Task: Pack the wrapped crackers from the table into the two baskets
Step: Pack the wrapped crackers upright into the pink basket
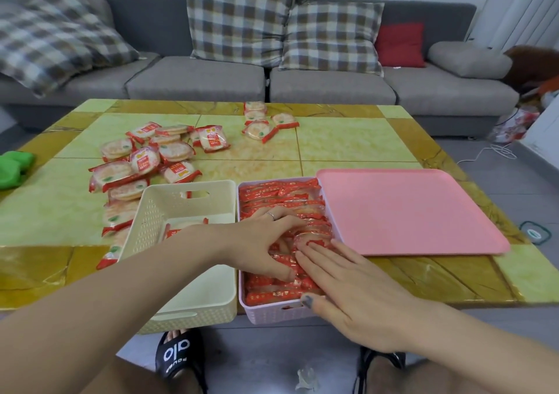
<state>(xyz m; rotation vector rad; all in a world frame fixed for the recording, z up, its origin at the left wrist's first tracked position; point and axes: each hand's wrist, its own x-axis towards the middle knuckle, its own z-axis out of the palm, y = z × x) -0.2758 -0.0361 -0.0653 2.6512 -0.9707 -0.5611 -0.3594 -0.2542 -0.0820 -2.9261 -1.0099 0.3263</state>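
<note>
A low table [348, 142] with a yellow-green and amber tiled top carries a cream basket [157, 212] and a pink basket [272, 313] side by side at its near edge, a pink lid [408, 212] just right of them, loose wrapped crackers [145, 157] at left, a smaller cluster of crackers [260, 124] farther back, and a green object [13, 167] at the left edge.

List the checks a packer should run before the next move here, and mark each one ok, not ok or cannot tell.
1. Pink basket has room for more: not ok, its rows look packed.
2. Cream basket has room: ok, few crackers inside.
3. Loose crackers all off the table: not ok.
4. Left hand free: not ok, fingers curled among the packed crackers.
5. Right hand free: ok, lying flat.
6. Pink lid fits: cannot tell.
</note>
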